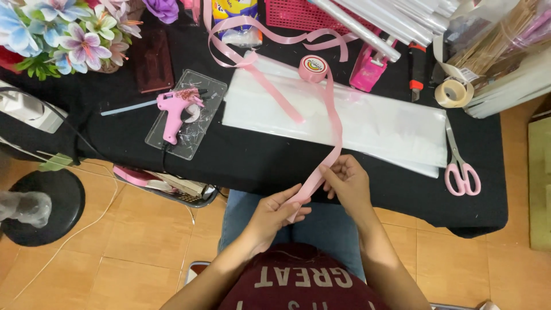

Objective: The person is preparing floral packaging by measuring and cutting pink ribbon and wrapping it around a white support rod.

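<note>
Ribbon (334, 129): pink, satiny, flat strip (I see it curling at upper centre).
Left hand (274, 215): pinching ribbon's end.
Right hand (346, 179): fingers closed on ribbon.

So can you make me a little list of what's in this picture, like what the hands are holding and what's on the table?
left hand: pinches the lower end of the pink ribbon
right hand: pinches the same ribbon a little higher up
ribbon path: runs up over the table edge to the pink ribbon roll
under the ribbon: clear cellophane sheets on the black table
left side: pink glue gun on a clear tray
right side: pink-handled scissors, tape roll
far left corner: artificial flowers
</note>
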